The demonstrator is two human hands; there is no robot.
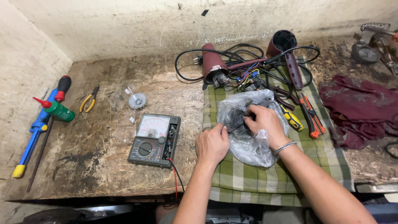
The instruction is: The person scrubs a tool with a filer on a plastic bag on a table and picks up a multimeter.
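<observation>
A clear plastic bag (248, 145) with dark parts inside lies on a green checked cloth (248, 180). My left hand (212, 143) pinches the bag's left edge. My right hand (265, 120), a metal bracelet at its wrist, reaches into the bag's mouth, fingers curled around a dark part inside. What the part is stays hidden by the plastic.
An open analog multimeter (154, 140) with a red lead sits left of the cloth. A dismantled maroon hair dryer (215, 64) with cables lies behind, next to an orange-handled tool (311, 116). Pliers (89, 99), green bottle (56, 108), screwdrivers and a small fan wheel (137, 101) lie left. A maroon rag (360, 110) lies right.
</observation>
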